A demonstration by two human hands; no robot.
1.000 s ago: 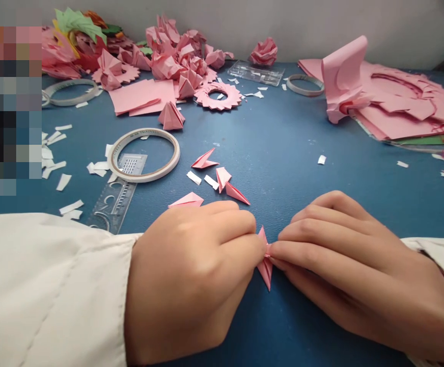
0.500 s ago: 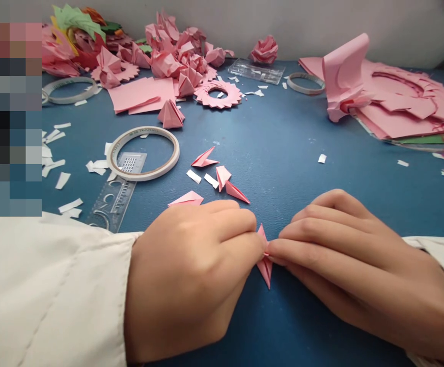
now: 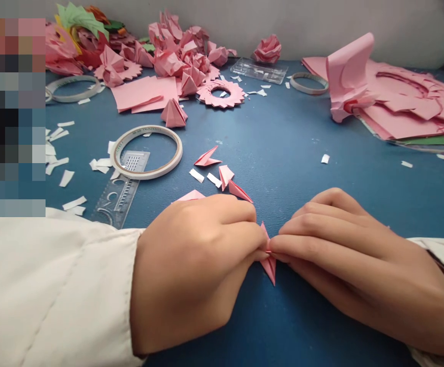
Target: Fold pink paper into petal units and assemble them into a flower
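My left hand (image 3: 195, 265) and my right hand (image 3: 352, 260) meet fingertip to fingertip low over the blue table (image 3: 290, 142). Both pinch a small folded pink paper piece (image 3: 270, 265), whose points stick out above and below the fingers. Just beyond the left knuckles lie a few loose folded pink pieces (image 3: 222, 176) and another folded piece (image 3: 191, 195) partly hidden behind the hand. Both wrists wear white sleeves.
A tape ring (image 3: 146, 152) rests on a clear ruler (image 3: 119, 196) at left, among white paper scraps (image 3: 59, 163). Folded pink flowers (image 3: 179, 51) pile at the back, with a pink toothed ring (image 3: 221, 93). Pink sheets (image 3: 397, 102) stack at right. A second tape ring (image 3: 308, 83) lies beyond.
The hands and the pinched piece have stayed almost still, shifting slightly right; the view has tilted a little.
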